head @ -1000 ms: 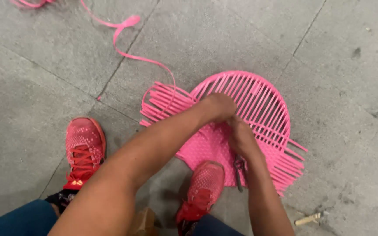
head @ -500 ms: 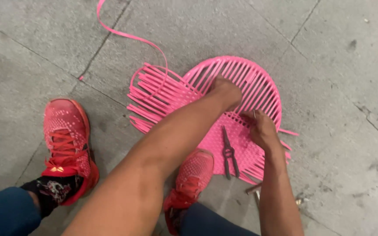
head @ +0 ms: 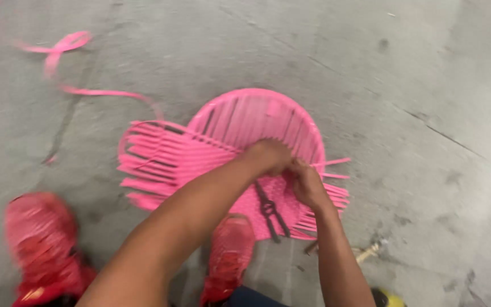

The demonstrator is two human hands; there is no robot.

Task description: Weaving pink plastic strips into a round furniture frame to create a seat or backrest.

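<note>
On the concrete floor (head: 404, 68), I am pinning the pink woven basket base (head: 257, 122) under my red shoe (head: 229, 250) so it is staying put. My left hand (head: 269, 156) and right hand (head: 308, 183) are pinching strips at its middle, fingers curled shut. Dark pliers (head: 269, 209) are lying on the weave just beside them; loose pink strip (head: 66, 48) is trailing well apart.

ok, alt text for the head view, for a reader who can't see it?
Both hands, left hand and right hand, work close together on a round pink woven piece lying on the concrete floor. Dark pliers rest on it; a red shoe stands at its edge.
</note>
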